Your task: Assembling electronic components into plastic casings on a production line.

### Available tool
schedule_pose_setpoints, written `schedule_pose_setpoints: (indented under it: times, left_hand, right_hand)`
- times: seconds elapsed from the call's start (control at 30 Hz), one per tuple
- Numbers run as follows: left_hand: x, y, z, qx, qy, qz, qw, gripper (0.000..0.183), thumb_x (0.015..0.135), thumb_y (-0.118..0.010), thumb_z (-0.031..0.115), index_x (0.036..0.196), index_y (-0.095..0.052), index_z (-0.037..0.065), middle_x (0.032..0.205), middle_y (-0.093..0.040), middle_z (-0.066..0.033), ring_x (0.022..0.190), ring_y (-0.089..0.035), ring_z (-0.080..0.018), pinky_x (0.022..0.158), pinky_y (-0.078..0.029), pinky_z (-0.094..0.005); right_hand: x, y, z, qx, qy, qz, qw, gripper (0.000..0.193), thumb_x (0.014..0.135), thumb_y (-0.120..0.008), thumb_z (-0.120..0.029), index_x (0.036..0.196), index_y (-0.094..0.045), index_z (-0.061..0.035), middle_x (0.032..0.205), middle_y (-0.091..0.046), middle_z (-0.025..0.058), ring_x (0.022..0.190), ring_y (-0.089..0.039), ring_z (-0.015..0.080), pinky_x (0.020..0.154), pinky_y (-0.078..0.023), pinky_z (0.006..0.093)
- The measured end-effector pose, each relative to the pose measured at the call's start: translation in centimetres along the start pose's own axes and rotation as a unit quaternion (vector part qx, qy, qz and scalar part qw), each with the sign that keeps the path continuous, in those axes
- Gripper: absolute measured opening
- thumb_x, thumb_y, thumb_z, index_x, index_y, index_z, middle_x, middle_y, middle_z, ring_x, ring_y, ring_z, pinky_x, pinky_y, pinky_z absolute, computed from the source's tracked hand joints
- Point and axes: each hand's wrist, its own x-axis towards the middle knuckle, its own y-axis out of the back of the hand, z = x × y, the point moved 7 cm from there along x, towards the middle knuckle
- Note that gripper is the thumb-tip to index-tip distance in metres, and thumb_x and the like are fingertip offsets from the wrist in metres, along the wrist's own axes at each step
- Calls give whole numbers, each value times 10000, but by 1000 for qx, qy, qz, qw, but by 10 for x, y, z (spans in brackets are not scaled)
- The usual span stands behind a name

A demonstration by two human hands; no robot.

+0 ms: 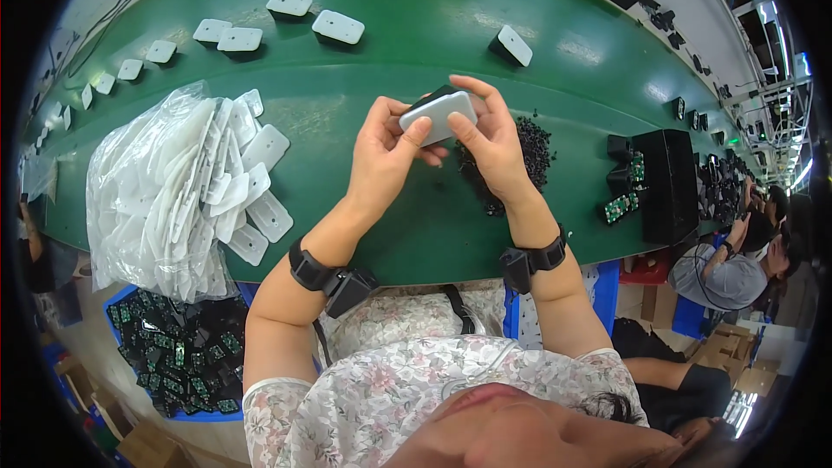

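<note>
Both hands hold one small device, a black plastic housing with a pale rounded cover plate (440,119) on its upper face. My left hand (381,149) grips its left end, the thumb pressed on the plate. At the right end, my right hand (496,143) has its thumb on the plate too, with the index finger raised along the far edge. Below and behind my right hand lies a heap of small black parts (533,152). To the left of my left hand, loose white cover plates (267,147) spill out of a clear plastic bag (147,191).
Several white-topped black units (338,27) stand along the far side of the green table (399,26). On the right are a black bin (669,186) and green circuit boards (617,208). A blue crate (178,416) of boards sits low left. Other people (724,269) work at right.
</note>
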Motion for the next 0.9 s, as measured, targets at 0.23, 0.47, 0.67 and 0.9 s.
schedule_pose_setpoints:
  times: [0.23,0.47,0.67,0.9]
  left_hand:
    - [4,7,-16,44,-15,37,998,318,932,-541,172,1117,-379,-30,988,-573,-160,736,-628,-162,593,-516,-254]
    - [-5,23,35,287,-218,169,917,362,887,-585,136,1184,-422,7,1024,-542,-129,696,-605,-199,594,-486,-309]
    - [-8,6,37,300,-227,111,920,363,858,-600,68,1184,-448,18,1046,-550,-128,753,-609,-201,619,-498,-297]
    - [-20,12,63,253,-330,169,894,314,816,-590,5,1111,-484,25,1036,-541,-136,712,-590,-234,591,-486,-317]
  right_hand:
    - [20,5,-2,-51,27,44,997,372,894,-604,-146,1232,-515,-19,1084,-588,55,998,-536,129,907,-402,279]
    - [140,12,-11,-488,139,-102,856,434,792,-655,-65,1214,-555,-66,1047,-637,74,923,-594,154,821,-460,271]
    - [211,34,21,-571,-56,-199,794,273,804,-647,-48,1062,-563,-10,960,-628,73,918,-597,183,798,-471,295]
    - [220,43,25,-604,-71,-152,779,368,822,-677,-233,1102,-588,-10,945,-619,57,803,-582,155,694,-465,283]
